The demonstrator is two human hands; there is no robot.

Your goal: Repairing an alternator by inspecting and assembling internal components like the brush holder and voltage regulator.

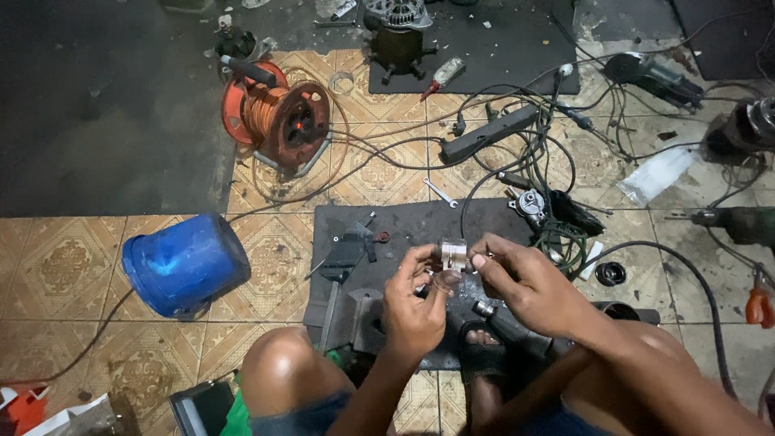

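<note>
two hands (pixel 468 295), one metal part (pixel 453 253) (pinched)

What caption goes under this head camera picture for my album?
Both hands, left hand and right hand, hold a small metal part over a dark mat, beside a blue bucket.

Informal floor workshop: tiled floor (pixel 73 266) strewn with cable reel (pixel 282 117), power strip (pixel 488 133), drill (pixel 739 224), spanner (pixel 440 192), motor parts (pixel 397 32).
</note>
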